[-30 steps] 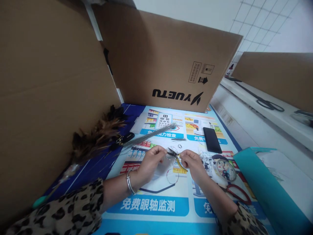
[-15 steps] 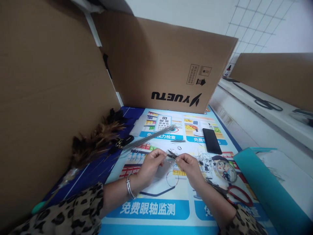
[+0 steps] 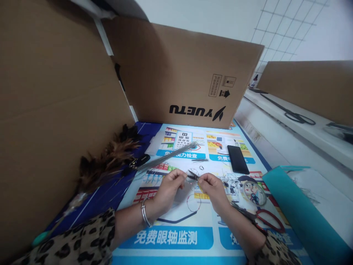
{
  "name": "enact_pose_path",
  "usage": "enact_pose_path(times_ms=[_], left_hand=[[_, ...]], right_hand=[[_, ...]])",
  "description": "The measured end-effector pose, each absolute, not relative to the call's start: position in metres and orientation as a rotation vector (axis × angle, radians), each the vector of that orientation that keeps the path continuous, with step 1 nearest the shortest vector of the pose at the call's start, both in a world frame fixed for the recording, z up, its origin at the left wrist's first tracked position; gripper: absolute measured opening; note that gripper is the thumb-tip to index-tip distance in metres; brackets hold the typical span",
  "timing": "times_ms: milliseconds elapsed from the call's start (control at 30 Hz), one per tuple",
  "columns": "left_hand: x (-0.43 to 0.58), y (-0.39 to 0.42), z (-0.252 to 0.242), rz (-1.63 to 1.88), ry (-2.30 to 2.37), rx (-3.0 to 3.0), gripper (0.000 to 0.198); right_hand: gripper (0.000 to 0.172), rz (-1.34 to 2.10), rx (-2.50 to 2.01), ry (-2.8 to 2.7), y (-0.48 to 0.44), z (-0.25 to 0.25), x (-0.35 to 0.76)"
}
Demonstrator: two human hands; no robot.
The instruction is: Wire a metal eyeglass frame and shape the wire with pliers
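Observation:
My left hand (image 3: 170, 188), with silver bangles at the wrist, pinches the end of a thin wire. My right hand (image 3: 214, 189) is closed around small pliers (image 3: 193, 175) whose dark pointed jaws stick out toward the left fingertips. Below the hands hangs or lies a thin wire loop (image 3: 200, 206) with small reddish spots; whether it joins the pinched wire is hard to make out. A small dark ring (image 3: 201, 168) lies just beyond the pliers.
A bundle of thin grey rods (image 3: 168, 156) lies behind my left hand. To the right are a black phone (image 3: 238, 159), a round clear dish (image 3: 255, 194), red-handled scissors (image 3: 269, 220) and a teal folder (image 3: 298, 206). Feathers (image 3: 110, 158) lie left; cardboard (image 3: 182, 70) stands behind.
The left fingers and the plier tips have shifted very slightly against each other. Both hands keep their grip, and the camera view has moved a little.

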State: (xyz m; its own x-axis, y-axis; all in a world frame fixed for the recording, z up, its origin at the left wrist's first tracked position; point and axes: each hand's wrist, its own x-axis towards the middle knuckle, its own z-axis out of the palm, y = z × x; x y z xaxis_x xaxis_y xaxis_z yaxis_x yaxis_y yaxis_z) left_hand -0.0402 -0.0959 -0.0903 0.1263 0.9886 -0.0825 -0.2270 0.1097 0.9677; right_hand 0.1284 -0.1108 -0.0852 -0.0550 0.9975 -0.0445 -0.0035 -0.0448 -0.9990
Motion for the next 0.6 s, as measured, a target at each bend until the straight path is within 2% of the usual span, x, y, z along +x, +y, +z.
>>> enact_pose_path(times_ms=[200, 367, 600], left_hand=[[-0.04, -0.0963, -0.0929, 1.163, 0.987, 1.011, 0.011], [-0.0399, -0.0958, -0.0933, 1.16, 1.005, 1.023, 0.017], [-0.0408, -0.0971, -0.0938, 1.142, 0.988, 1.003, 0.017]], right_hand=[[0.012, 1.234, -1.23, -1.236, -0.1109, -0.0848, 0.1277], [0.014, 1.228, -1.237, -1.209, -0.1108, -0.0858, 0.1281], [0.023, 1.232, -1.239, -1.133, -0.1099, -0.0869, 0.1288]])
